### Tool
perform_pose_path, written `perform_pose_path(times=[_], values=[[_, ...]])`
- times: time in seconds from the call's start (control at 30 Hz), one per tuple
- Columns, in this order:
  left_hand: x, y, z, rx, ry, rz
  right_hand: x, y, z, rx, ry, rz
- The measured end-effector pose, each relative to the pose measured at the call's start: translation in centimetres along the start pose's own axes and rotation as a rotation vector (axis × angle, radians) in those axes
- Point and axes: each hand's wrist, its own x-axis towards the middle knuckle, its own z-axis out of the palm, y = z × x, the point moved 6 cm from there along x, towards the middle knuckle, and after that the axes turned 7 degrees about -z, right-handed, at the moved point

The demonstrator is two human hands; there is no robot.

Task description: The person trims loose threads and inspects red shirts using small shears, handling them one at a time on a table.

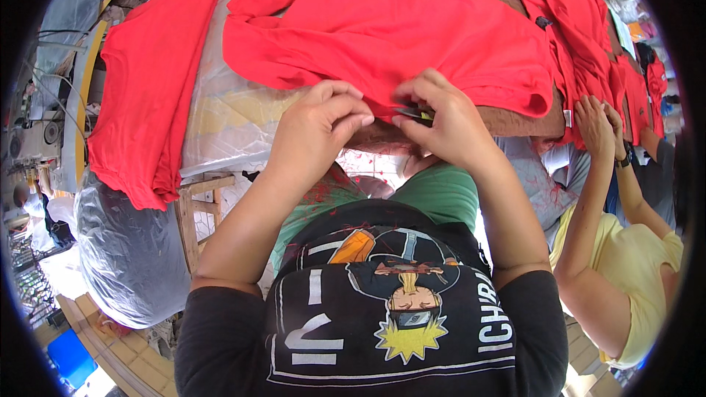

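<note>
A red garment (382,29) lies spread on the table before me, its near edge drawn to my hands. With fingertips pinched together, my left hand (320,121) holds that edge. My right hand (445,114) is curled around small thread snips (413,112), whose dark blades point toward the left hand; a yellow-green bit shows by the fingers. The tips of the snips are close to the cloth, and I cannot tell whether they touch it.
Folded red garments (158,81) hang over the table's left edge, above a plastic-wrapped bundle (129,250) and a wooden stool (197,209). To the right, a co-worker in a yellow top (607,272) handles more red garments (566,22). Red thread scraps lie on my lap.
</note>
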Motion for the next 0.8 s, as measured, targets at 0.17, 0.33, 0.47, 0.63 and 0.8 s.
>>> perform_pose_path(times=[0.17,0.33,0.47,0.63,0.8], values=[[2.8,-1.8,2.6,-0.45,-0.128,-0.164,-0.2,1.3,-0.5,0.09,-0.073,0.086],[3.5,-2.5,3.0,-0.629,-0.186,-0.186,0.3,-0.9,-3.0,-0.108,0.059,-0.059],[3.2,-1.9,2.7,-0.523,-0.193,-0.244,1.2,-2.0,-2.3,-0.23,0.032,-0.146],[0.0,2.7,-1.3,0.002,-0.688,0.232,1.5,-1.9,-3.3,-0.328,0.092,-0.168],[-1.1,2.8,-4.0,0.358,-0.658,-0.246,0.3,-0.2,-6.5,-0.209,0.242,-0.077]])
